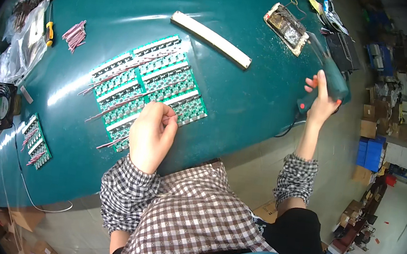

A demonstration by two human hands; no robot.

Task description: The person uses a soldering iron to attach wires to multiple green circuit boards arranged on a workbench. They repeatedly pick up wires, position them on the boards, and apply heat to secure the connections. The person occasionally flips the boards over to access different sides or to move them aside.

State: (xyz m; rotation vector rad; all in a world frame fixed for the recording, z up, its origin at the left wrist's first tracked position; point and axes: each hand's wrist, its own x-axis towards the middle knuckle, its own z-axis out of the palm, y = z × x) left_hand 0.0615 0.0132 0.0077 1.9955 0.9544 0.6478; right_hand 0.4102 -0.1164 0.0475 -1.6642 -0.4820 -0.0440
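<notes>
A panel of green circuit boards (193,106) lies on the table before me, with rows of small parts and thin red-and-white wires (109,109) sticking out at its left side. My left hand (152,133) is closed over the panel's near edge, thumb and fingers together; whatever is pinched there is too small to make out. Off to the right, my right hand (322,105) is wrapped round a dark green soldering gun (335,78), whose slim front end is blurred. That front end points toward a pale tray (275,20) with dark, silvery residue inside.
A long white bar (211,40) lies beyond the panel. At left are a wire bundle (75,36), a yellow-handled screwdriver (49,32), a plastic bag (19,56), a black fan (0,107) with its cord, and a smaller board (36,142). A black cord (284,132) hangs over the table's right edge.
</notes>
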